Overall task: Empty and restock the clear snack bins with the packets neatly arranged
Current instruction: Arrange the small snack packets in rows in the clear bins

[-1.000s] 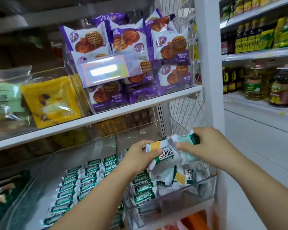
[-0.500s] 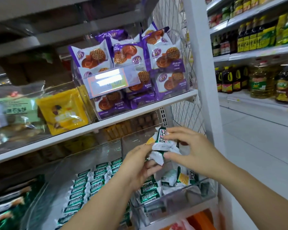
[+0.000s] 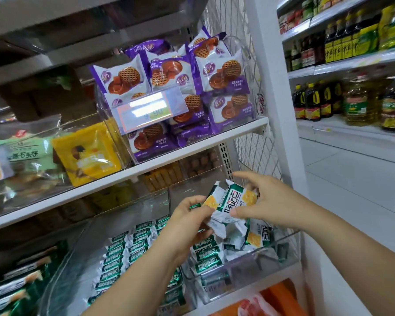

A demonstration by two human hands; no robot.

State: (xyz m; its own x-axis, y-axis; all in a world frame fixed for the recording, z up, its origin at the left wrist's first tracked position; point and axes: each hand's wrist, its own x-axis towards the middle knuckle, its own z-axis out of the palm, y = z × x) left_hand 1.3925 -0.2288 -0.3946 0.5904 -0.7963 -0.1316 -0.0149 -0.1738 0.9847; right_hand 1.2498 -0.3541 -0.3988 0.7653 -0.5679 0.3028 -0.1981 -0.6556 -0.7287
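Both my hands hold a small bunch of green-and-white cracker packets (image 3: 232, 202) above the right clear bin (image 3: 249, 274) on the lower shelf. My left hand (image 3: 189, 221) grips the bunch from the left and below. My right hand (image 3: 263, 202) pinches it from the right, thumb on the front. More of the same packets (image 3: 257, 238) lie loose and jumbled in that bin. The clear bin to its left (image 3: 123, 222) holds packets (image 3: 121, 254) stacked in neat rows.
The shelf above carries a clear bin of purple biscuit packs (image 3: 217, 87) with a price tag (image 3: 148, 111), and a yellow pack (image 3: 87, 153). A wire mesh panel and white post (image 3: 281, 110) stand at right. Oil bottles (image 3: 356, 103) fill the shelving across the aisle.
My hands have lifted the packets up out of the right bin and gathered them into one bunch. My view has tilted slightly, with the shelf shifting right.
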